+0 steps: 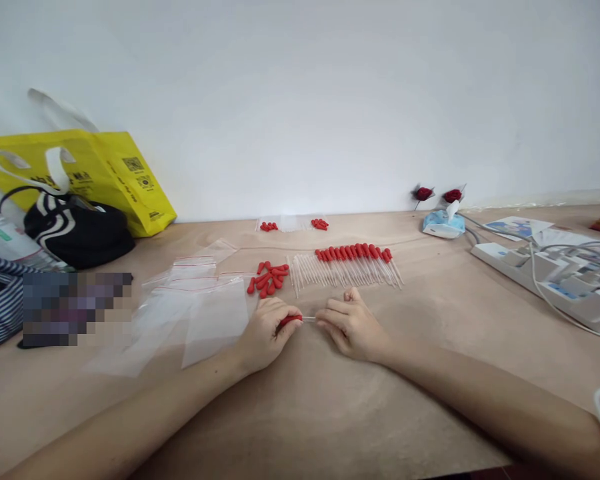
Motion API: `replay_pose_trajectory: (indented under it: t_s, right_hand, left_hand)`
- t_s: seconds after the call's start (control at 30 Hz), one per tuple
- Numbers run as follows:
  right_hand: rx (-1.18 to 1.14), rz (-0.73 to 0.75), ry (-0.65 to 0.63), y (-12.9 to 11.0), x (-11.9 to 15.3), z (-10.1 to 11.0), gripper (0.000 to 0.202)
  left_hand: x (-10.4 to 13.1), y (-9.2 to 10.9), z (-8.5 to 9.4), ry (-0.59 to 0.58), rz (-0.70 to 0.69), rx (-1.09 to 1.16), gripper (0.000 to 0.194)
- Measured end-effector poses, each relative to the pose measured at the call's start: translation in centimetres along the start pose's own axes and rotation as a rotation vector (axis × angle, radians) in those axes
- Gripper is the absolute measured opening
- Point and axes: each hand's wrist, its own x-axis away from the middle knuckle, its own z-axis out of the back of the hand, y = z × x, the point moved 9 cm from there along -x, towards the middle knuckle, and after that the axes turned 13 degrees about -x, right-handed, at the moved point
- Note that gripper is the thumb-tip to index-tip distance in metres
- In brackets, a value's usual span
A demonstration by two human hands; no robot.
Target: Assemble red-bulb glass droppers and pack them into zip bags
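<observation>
My left hand (pixel 270 332) pinches a red rubber bulb (pixel 291 320) near the middle of the table. My right hand (pixel 353 327) grips a thin clear tube (pixel 309 319), whose other end meets the bulb. Just beyond my left hand lies a loose pile of red bulbs (pixel 269 279). To its right is a row of clear tubes (pixel 305 272); many carry red bulbs (pixel 353 252) on their far ends. Flat clear zip bags (pixel 215 323) lie left of my left hand.
Filled clear bags (pixel 293 223) lie by the wall. At left are a yellow bag (pixel 125 177), a black pouch (pixel 80 233) and a striped item (pixel 3 300). Blue tissues (pixel 444 225), dark red roses (pixel 423 193) and a power strip (pixel 510 263) with cables are at right.
</observation>
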Motion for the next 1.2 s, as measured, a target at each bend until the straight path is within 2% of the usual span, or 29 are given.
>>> replay_pose_trajectory:
  t_s: [0.27, 0.47, 0.67, 0.83, 0.9, 0.97, 1.07, 1.2]
  right_hand:
    - [-0.113, -0.038, -0.029, 0.2, -0.5, -0.8, 0.022]
    - [-0.138, -0.056, -0.081, 0.4, -0.5, -1.1, 0.022]
    - [-0.11, -0.034, -0.107, 0.4, -0.5, -1.2, 0.024]
    - [-0.005, -0.026, -0.103, -0.2, -0.8, -0.5, 0.023]
    - [0.036, -0.048, -0.115, -0.1, -0.9, -0.3, 0.021]
    - [0.027, -0.126, -0.095, 0.8, -1.0, 0.2, 0.019]
    - [-0.064, -0.362, 0.04, 4.4, -1.2, 1.7, 0.019]
    - [-0.079, -0.67, 0.232, 10.1, -0.9, 3.7, 0.018]
  left_hand:
    - [0.1, 0.5, 0.3, 0.038, -0.057, -0.003, 0.018]
    - [0.1, 0.5, -0.1, 0.01, -0.093, 0.01, 0.017]
    - [-0.2, 0.7, 0.2, -0.034, -0.195, -0.014, 0.017]
    - [-0.3, -0.1, -0.1, -0.099, -0.132, -0.004, 0.018]
    - [-0.3, -0.5, 0.0, -0.081, -0.091, -0.006, 0.015]
    - [-0.3, -1.2, 0.7, 0.002, -0.016, -0.022, 0.018]
    - [0.1, -2.0, 1.5, 0.106, 0.083, -0.09, 0.028]
    - [0.4, -1.7, 1.2, 0.11, 0.071, -0.188, 0.026]
